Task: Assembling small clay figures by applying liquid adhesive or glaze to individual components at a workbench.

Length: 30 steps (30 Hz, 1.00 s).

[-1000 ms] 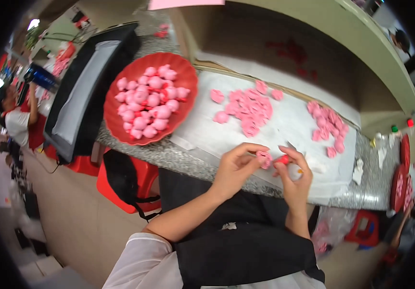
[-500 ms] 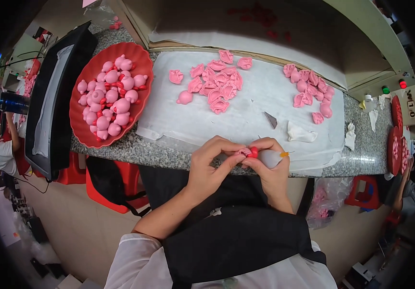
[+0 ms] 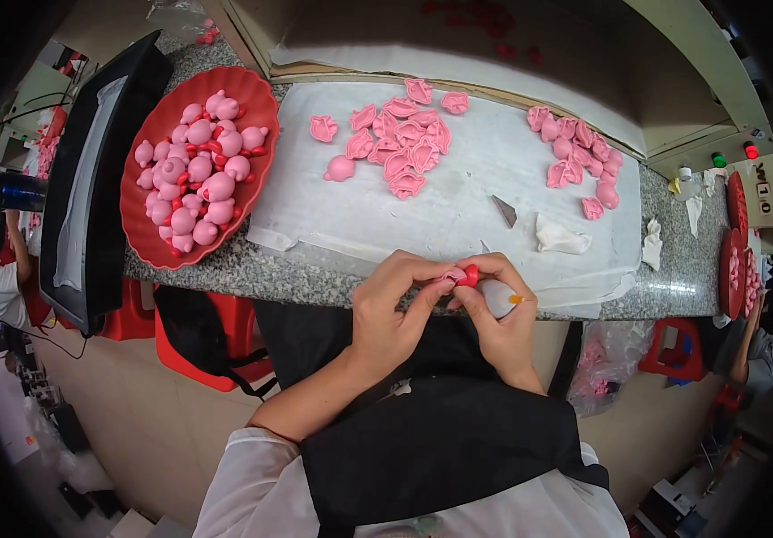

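My left hand pinches a small pink molded piece between thumb and fingertips. Against it sits a glossy red part, gripped by the thumb and forefinger of my right hand. A whitish squeeze bottle with an orange tip is tucked in that same right hand. Both hands meet at the near edge of the worktop, in front of the white paper. Beyond them lie a pile of hollow pink shells and one round pink piece.
A red scalloped bowl of pink and red pieces stands left, beside a black tray. More pink pieces lie right, near a grey blade-like scrap and crumpled white tissue. A cabinet borders the back.
The view has shifted slightly, moving the bowl and worktop a little up and left. Between my fingers the red part has turned upward, and the bottle's orange tip points a bit lower.
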{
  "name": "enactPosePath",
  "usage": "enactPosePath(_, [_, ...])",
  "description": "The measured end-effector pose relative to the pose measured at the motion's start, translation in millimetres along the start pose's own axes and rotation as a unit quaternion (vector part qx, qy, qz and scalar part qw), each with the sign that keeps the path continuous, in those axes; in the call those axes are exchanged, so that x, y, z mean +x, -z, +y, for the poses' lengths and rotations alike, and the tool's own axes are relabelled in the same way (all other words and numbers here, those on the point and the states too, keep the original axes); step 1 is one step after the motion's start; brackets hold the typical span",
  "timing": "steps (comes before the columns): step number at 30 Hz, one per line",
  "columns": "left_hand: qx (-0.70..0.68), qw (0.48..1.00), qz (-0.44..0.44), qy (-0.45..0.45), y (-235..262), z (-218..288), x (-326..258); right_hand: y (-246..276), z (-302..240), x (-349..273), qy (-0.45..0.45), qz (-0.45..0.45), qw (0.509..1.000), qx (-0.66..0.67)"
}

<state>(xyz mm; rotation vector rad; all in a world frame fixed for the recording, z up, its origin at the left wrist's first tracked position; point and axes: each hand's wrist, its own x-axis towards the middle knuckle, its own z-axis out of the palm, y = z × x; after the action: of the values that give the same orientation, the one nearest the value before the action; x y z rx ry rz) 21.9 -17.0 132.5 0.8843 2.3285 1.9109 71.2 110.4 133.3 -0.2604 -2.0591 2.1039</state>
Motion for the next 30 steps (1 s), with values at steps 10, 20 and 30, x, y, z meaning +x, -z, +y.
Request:
enactPosePath(10, [-0.291,0.928,-0.053,0.228,0.8,-2.5,8.5,9.0,-6.8,7.0,-0.133,-0.026,0.982,0.135])
enactPosePath(20, [-0.259,0.939,-0.047,0.220,-1.3,2.2,6.7,9.5,-5.0,6.6,-0.145,-0.029,0.974,0.169])
enactPosePath(30, [-0.296,0.923,-0.059,0.239,0.0,1.3,12.6,8.3,-9.0,6.4,-0.166,-0.005,0.966,0.197])
